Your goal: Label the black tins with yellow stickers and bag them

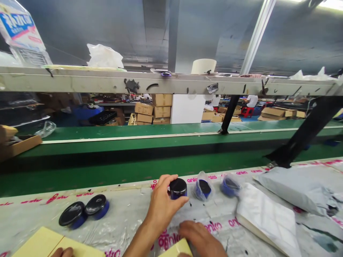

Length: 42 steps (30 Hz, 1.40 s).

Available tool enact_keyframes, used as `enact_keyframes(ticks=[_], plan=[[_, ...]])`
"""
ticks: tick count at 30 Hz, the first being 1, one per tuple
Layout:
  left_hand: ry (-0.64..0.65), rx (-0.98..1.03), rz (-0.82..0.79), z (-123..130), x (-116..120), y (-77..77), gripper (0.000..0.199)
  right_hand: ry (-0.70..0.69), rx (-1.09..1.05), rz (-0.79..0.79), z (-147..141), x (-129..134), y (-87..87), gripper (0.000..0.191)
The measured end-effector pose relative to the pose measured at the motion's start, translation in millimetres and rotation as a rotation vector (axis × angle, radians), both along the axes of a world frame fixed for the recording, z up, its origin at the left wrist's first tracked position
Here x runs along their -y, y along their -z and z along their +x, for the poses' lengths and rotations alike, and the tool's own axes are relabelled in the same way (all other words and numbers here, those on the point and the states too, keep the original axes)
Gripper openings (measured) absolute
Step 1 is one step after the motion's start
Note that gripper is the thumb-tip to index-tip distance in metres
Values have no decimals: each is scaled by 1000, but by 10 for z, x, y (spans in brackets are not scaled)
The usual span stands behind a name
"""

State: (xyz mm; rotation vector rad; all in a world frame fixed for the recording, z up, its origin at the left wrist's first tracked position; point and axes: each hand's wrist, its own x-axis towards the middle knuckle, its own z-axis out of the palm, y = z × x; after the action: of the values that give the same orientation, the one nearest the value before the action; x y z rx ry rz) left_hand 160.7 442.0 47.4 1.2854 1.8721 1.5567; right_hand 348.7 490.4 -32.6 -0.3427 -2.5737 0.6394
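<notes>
My left hand [163,201] reaches up the middle of the bench, thumb and fingers closed around a small round blue piece with a glossy black top [178,187]. Lower right, my right hand [202,240] curls around a yellow card piece [178,248], cut off by the bottom edge. Just right of the held piece sits a similar round piece in clear plastic wrap [203,189], with a second wrapped piece [229,186] beyond it. Two unwrapped black-topped round pieces [73,215] [98,206] lean together at left.
Fingertips [63,252], whose owner I cannot tell, rest on yellow card [40,242] lower left. A stack of white sheets [268,217] and a grey plastic bag [294,189] lie right. A green conveyor belt [134,169], black posts [302,132] and an overhead shelf [93,81] lie beyond.
</notes>
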Motion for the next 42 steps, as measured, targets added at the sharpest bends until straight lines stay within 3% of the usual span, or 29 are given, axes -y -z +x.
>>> enact_keyframes(ticks=[4, 7, 10, 14, 19, 23, 26, 31, 36, 42], plan=[[83, 193, -3, -12, 43, 74, 65, 320, -229, -46, -6, -141, -384, 37], [242, 384, 26, -53, 94, 65, 70, 310, -228, -122, -153, -231, -523, 52], [355, 442, 49, -120, 142, 55, 62, 181, -204, -183, -353, -228, -449, 59], [387, 431, 40, -217, 175, 145, 59, 216, -258, -254, -537, -154, -248, 54], [287, 403, -4, -225, 151, 315, 81, 305, -259, -300, -633, -141, -174, 54], [141, 324, -37, -126, 103, 367, 68, 443, -225, -264, -650, -141, -177, 58], [84, 228, -53, -106, 82, 365, 57, 452, -199, -267, -608, -158, -162, 54], [185, 88, -83, -196, 112, 339, 65, 329, -149, -295, -560, -229, -85, 50], [194, -78, -62, -222, 159, 332, 60, 400, -65, -250, -534, -205, -100, 54], [174, -169, -82, -252, 156, 397, 63, 404, 88, -63, 5, -93, -262, 54]])
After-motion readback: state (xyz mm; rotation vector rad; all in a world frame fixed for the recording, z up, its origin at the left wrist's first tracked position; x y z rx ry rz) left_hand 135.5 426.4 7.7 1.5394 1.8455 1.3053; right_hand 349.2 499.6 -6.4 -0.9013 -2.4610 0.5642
